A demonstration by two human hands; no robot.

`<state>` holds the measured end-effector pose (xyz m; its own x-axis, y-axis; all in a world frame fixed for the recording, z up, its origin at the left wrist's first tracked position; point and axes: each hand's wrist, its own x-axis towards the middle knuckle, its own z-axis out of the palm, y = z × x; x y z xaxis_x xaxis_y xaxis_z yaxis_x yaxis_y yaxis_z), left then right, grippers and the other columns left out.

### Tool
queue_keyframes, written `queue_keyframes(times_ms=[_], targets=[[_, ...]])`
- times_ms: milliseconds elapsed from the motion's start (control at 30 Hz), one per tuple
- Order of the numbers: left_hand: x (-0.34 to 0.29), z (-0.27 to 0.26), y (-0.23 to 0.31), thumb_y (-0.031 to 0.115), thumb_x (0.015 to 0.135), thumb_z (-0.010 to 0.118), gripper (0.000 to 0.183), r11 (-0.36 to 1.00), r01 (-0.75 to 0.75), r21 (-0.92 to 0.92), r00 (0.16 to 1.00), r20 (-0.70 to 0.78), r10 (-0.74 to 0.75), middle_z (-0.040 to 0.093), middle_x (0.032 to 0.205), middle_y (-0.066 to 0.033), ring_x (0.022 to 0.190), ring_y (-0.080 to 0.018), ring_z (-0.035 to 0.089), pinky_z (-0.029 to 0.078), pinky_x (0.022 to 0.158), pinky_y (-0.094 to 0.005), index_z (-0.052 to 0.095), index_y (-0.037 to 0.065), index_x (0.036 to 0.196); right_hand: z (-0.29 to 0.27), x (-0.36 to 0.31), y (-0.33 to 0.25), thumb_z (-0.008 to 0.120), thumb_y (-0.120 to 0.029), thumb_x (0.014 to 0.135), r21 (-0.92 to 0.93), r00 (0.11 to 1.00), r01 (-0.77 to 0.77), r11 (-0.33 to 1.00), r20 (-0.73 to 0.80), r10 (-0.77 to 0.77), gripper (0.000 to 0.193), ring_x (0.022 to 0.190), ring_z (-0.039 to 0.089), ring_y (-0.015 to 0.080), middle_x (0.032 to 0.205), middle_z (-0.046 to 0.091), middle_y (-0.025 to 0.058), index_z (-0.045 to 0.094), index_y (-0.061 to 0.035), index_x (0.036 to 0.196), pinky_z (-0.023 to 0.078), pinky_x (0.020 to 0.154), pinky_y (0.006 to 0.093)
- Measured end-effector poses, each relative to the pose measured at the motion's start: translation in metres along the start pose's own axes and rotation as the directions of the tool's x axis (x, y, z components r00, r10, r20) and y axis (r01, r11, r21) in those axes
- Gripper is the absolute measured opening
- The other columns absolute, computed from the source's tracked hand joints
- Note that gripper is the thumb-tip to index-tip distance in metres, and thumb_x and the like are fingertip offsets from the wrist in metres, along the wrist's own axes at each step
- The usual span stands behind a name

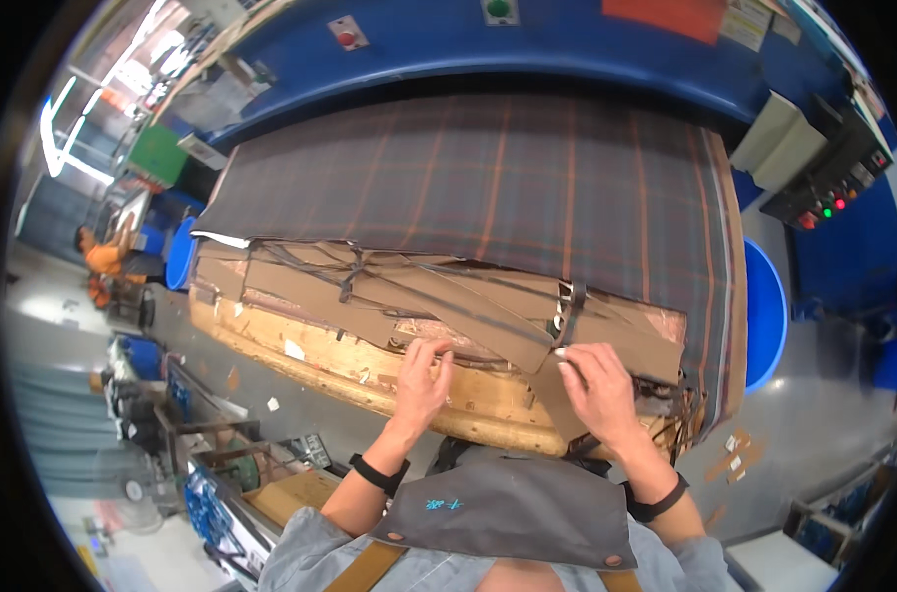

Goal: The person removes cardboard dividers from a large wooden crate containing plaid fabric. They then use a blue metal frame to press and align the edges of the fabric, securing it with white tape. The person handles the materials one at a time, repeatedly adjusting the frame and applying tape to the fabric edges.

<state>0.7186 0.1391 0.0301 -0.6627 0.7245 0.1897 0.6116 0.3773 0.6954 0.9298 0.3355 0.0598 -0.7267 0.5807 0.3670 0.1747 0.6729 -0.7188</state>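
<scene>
My left hand (424,387) is over the front edge of the wooden board (488,400), fingers loosely bent and thumb apart, with nothing visible in it. To its right, my right hand (600,391) closes thumb and fingertips at the lower end of a thin dark strip (575,296). Under that hand, a brown flat piece (559,390) hangs over the board's edge. Brown flat pieces (468,318) and more narrow dark strips lie across the board in front of me. Behind them spreads a dark plaid sheet (448,187), its near edge partly covering them.
A blue machine (419,44) with buttons spans the far side. At the right are a control panel (831,197) with lit buttons and a blue bin (764,316). Another blue bin (180,255) stands left, near a person in orange (108,257). Scraps (735,456) lie on the floor.
</scene>
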Motion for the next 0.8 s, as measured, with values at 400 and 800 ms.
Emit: queue_keyframes(times_ms=[400,800], targets=[[0.006,0.030,0.031,0.011,0.083,0.078,0.039,0.959,-0.209,0.193,0.964,0.205,0.169,0.058,0.113,-0.0133,0.103,-0.0347,0.057,0.046,0.087,-0.0446,0.063,0.008,0.119,0.071,0.086,0.019,0.069,-0.019,0.093,-0.065,0.934,0.029,0.997,0.358,-0.004,0.019,0.102,0.062,0.0338,0.098,0.069,0.0131,0.063,-0.0037,0.103,0.047,0.090,0.0464],[0.004,0.031,0.013,0.011,0.084,0.076,0.014,0.964,-0.248,0.094,0.962,0.137,0.234,0.061,0.098,-0.0111,0.094,-0.0324,0.058,0.043,0.078,-0.0453,0.068,0.008,0.095,-0.006,0.122,-0.062,0.058,-0.024,0.104,-0.130,0.947,-0.127,0.983,0.279,0.159,0.021,0.082,0.069,0.0433,0.083,0.069,0.0209,0.052,-0.0049,0.108,0.053,0.068,0.0506]])
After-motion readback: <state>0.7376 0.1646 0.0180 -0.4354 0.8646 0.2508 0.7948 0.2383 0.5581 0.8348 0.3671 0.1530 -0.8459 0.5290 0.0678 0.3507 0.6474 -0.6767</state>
